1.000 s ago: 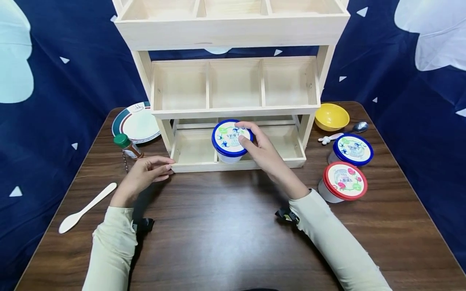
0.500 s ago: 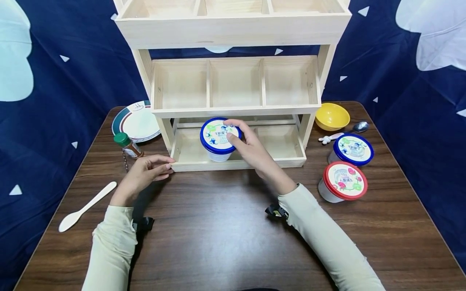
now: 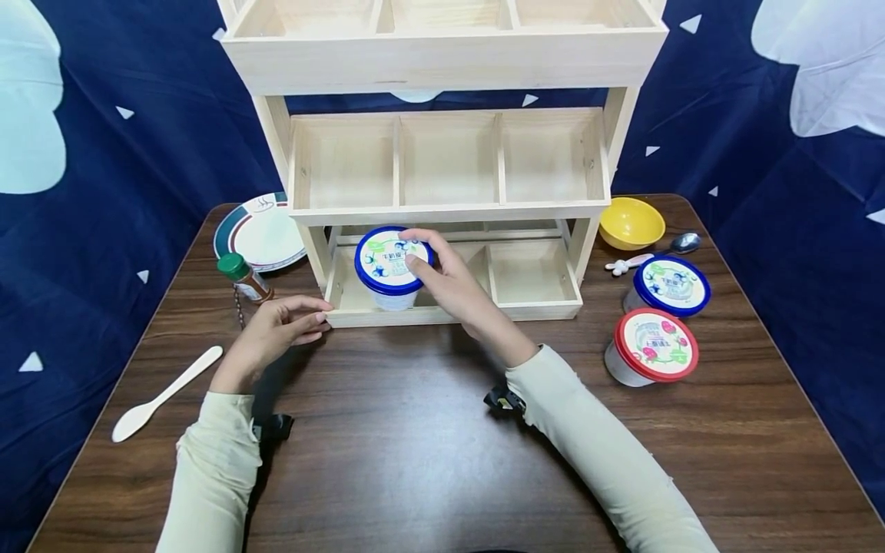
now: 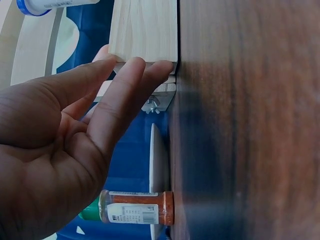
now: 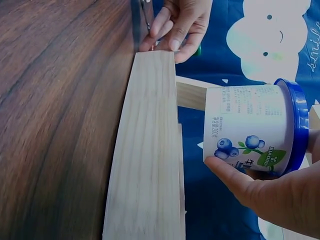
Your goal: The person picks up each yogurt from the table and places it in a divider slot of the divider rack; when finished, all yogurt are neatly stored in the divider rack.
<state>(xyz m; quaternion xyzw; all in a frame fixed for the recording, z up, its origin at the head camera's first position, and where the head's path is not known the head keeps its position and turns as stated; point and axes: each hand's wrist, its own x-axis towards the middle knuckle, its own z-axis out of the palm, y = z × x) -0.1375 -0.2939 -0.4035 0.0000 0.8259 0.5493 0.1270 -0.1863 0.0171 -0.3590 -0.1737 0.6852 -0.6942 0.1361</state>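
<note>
Leftward from its place over the middle of the bottom tray (image 3: 532, 312), the blueberry tub (image 3: 385, 265) has shifted with the right hand (image 3: 452, 286) until it hangs mostly over the left compartment. That hand is clamped on the tub's right side, finger and thumb reaching over the lid's rim. Seen from the right wrist, the tub's base is just above the tray's front board and apart from it. Trouble could come from lowering here: the base might catch the front board or the left divider, and the one-sided hold might let the tub tip. How squarely it clears the divider is hard to judge, since the tub and hand cover part of it. Its lid points up, the long axis roughly vertical, and the printed berries face the right wrist camera.

Left of the holding hand, the left hand (image 3: 280, 329) has its fingers apart and relaxed, tips touching the tray's corner. Just beyond that hand stands a spice bottle (image 3: 246, 279); well to the right hand's right, a red-lidded tub (image 3: 653, 346) sits on the counter (image 3: 408, 438).
</note>
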